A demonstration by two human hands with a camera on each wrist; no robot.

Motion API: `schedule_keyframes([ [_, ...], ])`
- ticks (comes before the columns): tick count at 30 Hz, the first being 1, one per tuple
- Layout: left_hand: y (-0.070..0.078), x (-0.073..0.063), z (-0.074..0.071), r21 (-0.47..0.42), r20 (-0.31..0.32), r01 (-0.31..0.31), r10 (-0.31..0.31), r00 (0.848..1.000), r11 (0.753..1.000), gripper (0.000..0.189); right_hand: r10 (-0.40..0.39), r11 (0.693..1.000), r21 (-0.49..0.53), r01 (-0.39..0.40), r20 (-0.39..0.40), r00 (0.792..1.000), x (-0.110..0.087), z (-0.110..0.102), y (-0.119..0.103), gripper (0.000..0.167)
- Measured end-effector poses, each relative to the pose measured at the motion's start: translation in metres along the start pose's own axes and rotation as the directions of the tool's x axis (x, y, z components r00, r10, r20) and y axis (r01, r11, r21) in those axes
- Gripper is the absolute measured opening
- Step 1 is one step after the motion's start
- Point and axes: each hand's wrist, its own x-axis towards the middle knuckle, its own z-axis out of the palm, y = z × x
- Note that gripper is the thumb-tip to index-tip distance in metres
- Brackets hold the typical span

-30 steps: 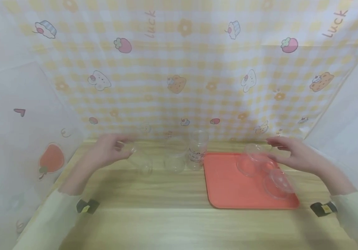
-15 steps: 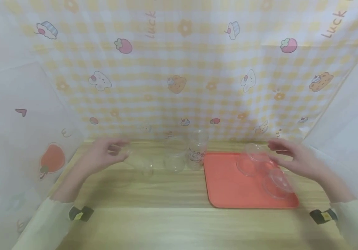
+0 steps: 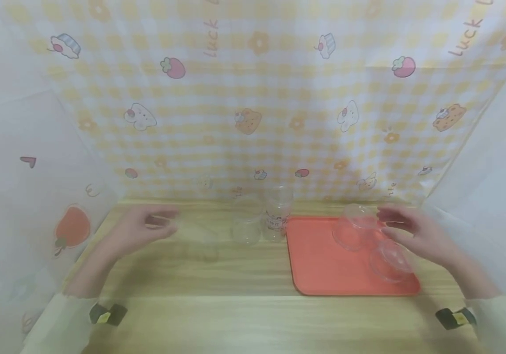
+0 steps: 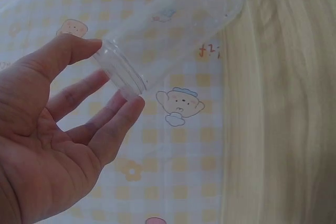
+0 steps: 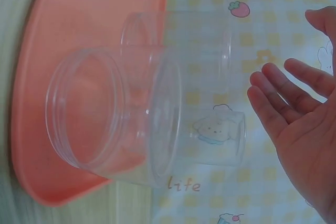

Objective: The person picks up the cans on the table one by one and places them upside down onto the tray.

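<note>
My left hand [image 3: 144, 226] holds a clear plastic jar [image 4: 168, 35] by its threaded mouth, thumb on one side and fingertips on the other. The jar slants over the left part of the table; in the head view its outline is very faint. By the right side of the orange tray [image 3: 323, 265] my right hand [image 3: 412, 231] is held with fingers loosely extended and nothing in it. Several clear jars stand on the tray, among them a wide jar [image 5: 113, 114] and a smaller one [image 5: 218, 140], apart from the fingers.
Left of the tray stand a clear jar [image 3: 247, 228] and a taller clear container [image 3: 276, 221] with dark print. A yellow checked cloth [image 3: 253, 98] hangs behind the wooden table [image 3: 217, 319], and pale sheets close both sides.
My left hand has shifted a little left and down with the jar in it. The right hand has sunk slightly. The jars on the table and tray stay in place.
</note>
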Motion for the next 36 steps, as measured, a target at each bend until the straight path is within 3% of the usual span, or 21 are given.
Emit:
schedule_keyframes([
  [13,-0.024,-0.004,0.017,-0.19,0.003,0.002,-0.002,1.0,0.982,0.043,-0.039,0.989,0.139,0.046,-0.051,0.998,0.001,0.016,-0.004,0.049],
  [18,-0.027,-0.004,0.025,-0.225,-0.009,0.009,-0.011,1.0,0.974,0.043,-0.057,0.973,0.22,0.073,-0.077,0.995,0.003,0.023,-0.003,0.046],
  [26,-0.026,-0.003,0.038,-0.279,-0.011,0.054,-0.059,0.998,0.959,0.045,-0.029,0.963,0.265,0.053,-0.096,0.995,0.005,0.033,-0.003,0.042],
  [36,-0.025,0.0,0.047,-0.287,-0.013,0.034,-0.039,0.999,0.957,0.044,-0.019,0.94,0.334,0.068,-0.148,0.989,0.011,0.041,-0.005,0.037],
])
